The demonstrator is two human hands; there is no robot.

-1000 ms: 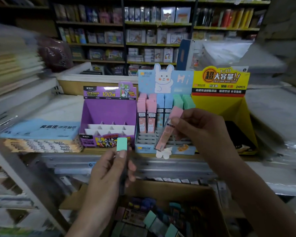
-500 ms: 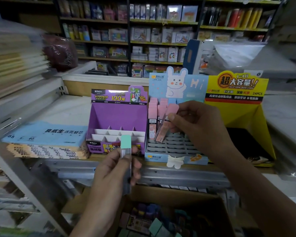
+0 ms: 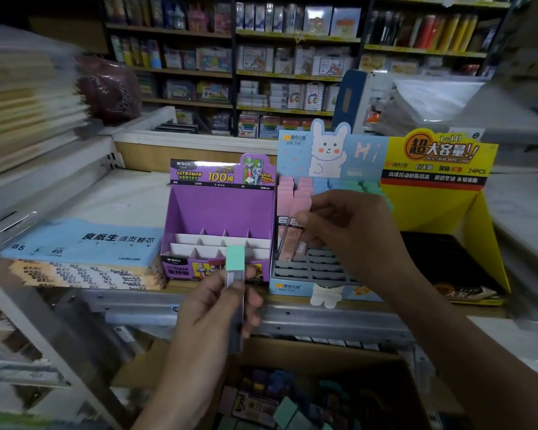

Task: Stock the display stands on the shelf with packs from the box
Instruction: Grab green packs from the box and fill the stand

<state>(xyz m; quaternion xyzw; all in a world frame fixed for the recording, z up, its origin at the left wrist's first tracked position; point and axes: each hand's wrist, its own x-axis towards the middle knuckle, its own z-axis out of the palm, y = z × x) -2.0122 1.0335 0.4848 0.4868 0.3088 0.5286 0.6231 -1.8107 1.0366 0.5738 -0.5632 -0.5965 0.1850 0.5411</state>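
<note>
On the shelf [image 3: 292, 301], near its front edge, three cardboard display stands sit side by side. Leftmost is a purple stand [image 3: 221, 212] with white dividers, its slots bare. Touching it on the right is a pale blue stand [image 3: 326, 156] with a white rabbit on its back card; pink, blue and green packs fill its back rows, while the grey grid of slots toward the front is mostly unfilled. A yellow stand [image 3: 438, 181] with black lettering sits just beside that, toward the right end of the shelf.

The right hand [image 3: 345, 234] is over the blue stand, fingers pinched around a pink pack [image 3: 292, 234], which tilts slightly with its lower end down at the grid, next to the pink packs already standing at the stand's left side. Whether the lower end has reached a slot I cannot tell.

The left hand [image 3: 218, 308] is lower, in front of the shelf's front edge, gripping a pack with a green cap [image 3: 235, 274] upright between thumb and fingers, its cap overlapping the purple stand from this view.

Below the shelf, at the bottom edge of the view, an open cardboard box [image 3: 385, 364] holds a dim jumble of more packs. A stack of blue loose-leaf paper pads [image 3: 84, 246] lies toward the shelf's left end.
</note>
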